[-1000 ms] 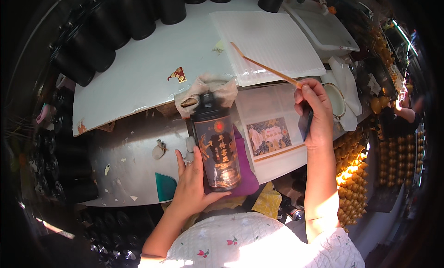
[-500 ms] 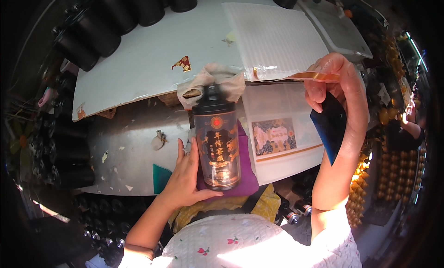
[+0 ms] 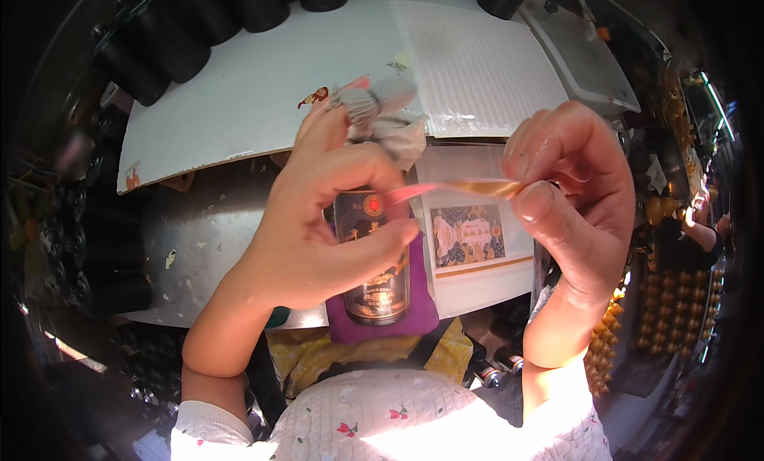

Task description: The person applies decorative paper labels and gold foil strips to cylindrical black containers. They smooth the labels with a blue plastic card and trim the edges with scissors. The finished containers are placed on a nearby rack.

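My right hand [image 3: 577, 198], at the right over the white sheets, pinches one end of a thin pink-and-gold strip [image 3: 477, 187]. The strip stretches left, somewhat blurred, to the index finger of my left hand [image 3: 318, 214]. That hand's thumb and index finger are apart, and no grip on the strip shows. Below my left hand, a dark bottle [image 3: 378, 302] with gold print and a red round emblem lies on a purple cushion [image 3: 422, 302]; my fingers cover part of it. A crumpled pale cloth [image 3: 402, 139] sits at its far end.
A white board [image 3: 239, 103] spans the far side, with a ribbed white sheet [image 3: 477, 71] on it. A printed decal sheet [image 3: 469, 234] lies right of the bottle. Black cylinders [image 3: 159, 51] line the far left. Another person's arm [image 3: 700, 234] shows at the right.
My left hand has left the bottle's side and risen to the strip's left end. My right hand has turned, and the dark blue flat blade it held is no longer clearly visible.
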Demonstrator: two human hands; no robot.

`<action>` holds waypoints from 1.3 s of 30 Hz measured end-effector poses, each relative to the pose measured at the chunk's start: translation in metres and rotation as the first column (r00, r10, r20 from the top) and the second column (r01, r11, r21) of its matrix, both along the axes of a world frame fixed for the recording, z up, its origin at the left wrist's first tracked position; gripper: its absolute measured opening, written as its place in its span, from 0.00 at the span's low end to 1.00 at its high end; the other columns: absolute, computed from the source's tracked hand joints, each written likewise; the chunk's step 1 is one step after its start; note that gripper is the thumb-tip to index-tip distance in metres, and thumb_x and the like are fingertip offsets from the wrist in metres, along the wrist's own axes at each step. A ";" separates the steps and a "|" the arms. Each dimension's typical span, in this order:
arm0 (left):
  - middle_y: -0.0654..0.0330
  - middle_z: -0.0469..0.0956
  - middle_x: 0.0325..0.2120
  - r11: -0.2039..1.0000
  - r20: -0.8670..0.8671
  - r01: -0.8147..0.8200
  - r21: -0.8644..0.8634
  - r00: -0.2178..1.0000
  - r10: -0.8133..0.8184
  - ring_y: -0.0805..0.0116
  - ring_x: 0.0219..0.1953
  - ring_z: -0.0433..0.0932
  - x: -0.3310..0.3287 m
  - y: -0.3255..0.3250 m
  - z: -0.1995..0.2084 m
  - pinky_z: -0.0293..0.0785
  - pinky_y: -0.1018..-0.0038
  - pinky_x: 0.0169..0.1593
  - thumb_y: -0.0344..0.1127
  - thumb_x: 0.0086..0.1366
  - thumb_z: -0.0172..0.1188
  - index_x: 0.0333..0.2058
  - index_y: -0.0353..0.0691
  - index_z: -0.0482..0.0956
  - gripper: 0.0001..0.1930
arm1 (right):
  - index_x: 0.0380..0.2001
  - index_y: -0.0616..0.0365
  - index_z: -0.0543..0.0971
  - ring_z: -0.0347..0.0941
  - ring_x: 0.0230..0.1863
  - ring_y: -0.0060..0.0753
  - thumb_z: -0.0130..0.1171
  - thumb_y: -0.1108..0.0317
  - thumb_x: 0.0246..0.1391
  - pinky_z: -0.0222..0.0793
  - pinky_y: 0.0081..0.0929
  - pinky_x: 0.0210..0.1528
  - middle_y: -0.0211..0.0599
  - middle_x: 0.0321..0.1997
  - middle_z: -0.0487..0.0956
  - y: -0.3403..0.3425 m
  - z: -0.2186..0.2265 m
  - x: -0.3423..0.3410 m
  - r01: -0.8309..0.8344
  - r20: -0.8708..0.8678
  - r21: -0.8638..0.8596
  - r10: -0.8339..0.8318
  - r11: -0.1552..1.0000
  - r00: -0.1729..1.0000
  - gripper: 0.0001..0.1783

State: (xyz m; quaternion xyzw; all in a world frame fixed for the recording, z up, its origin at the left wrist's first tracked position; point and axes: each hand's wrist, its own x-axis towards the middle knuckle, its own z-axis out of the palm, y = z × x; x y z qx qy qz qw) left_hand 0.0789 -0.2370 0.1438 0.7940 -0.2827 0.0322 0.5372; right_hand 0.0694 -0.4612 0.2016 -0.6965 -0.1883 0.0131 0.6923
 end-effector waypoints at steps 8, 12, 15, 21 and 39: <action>0.59 0.74 0.41 0.926 -0.261 -0.357 -0.126 0.912 0.316 0.55 0.65 0.56 -0.023 0.028 -0.050 0.42 0.59 0.68 0.31 0.55 0.63 0.26 0.41 0.75 0.05 | 0.33 0.56 0.73 0.71 0.33 0.15 0.58 0.73 0.58 0.60 0.11 0.26 0.37 0.37 0.79 -0.024 -0.095 0.010 0.170 -0.348 0.245 -0.077 0.954 0.934 0.04; 0.57 0.74 0.41 0.897 -0.138 -0.443 -0.014 0.889 0.437 0.53 0.65 0.56 -0.020 0.026 -0.067 0.44 0.58 0.68 0.33 0.59 0.63 0.27 0.40 0.76 0.06 | 0.33 0.56 0.73 0.71 0.32 0.16 0.58 0.74 0.57 0.62 0.11 0.28 0.37 0.37 0.79 -0.025 -0.115 0.011 0.295 -0.444 0.277 -0.150 0.915 0.883 0.04; 0.57 0.74 0.41 0.885 -0.164 -0.465 -0.032 0.875 0.455 0.53 0.64 0.57 -0.020 0.024 -0.068 0.45 0.57 0.68 0.33 0.58 0.63 0.28 0.39 0.76 0.06 | 0.34 0.57 0.72 0.71 0.33 0.18 0.59 0.75 0.56 0.67 0.15 0.33 0.39 0.39 0.79 -0.028 -0.121 0.012 0.273 -0.393 0.190 -0.182 0.943 0.902 0.05; 0.56 0.73 0.44 0.826 0.054 -0.536 0.175 0.843 0.536 0.50 0.63 0.57 -0.016 0.030 -0.060 0.43 0.52 0.69 0.29 0.53 0.60 0.37 0.36 0.77 0.11 | 0.33 0.60 0.70 0.76 0.41 0.29 0.56 0.80 0.54 0.73 0.31 0.48 0.45 0.40 0.79 -0.029 -0.111 0.001 0.244 -0.054 0.130 -0.239 0.961 0.970 0.06; 0.62 0.74 0.28 0.999 -0.314 0.022 -0.037 0.949 -0.033 0.48 0.72 0.48 -0.004 0.015 -0.003 0.40 0.52 0.70 0.40 0.56 0.55 0.22 0.40 0.75 0.10 | 0.34 0.62 0.66 0.83 0.32 0.42 0.60 0.77 0.53 0.81 0.35 0.38 0.53 0.28 0.80 0.012 -0.056 0.008 -0.033 0.088 0.182 0.017 0.983 0.996 0.12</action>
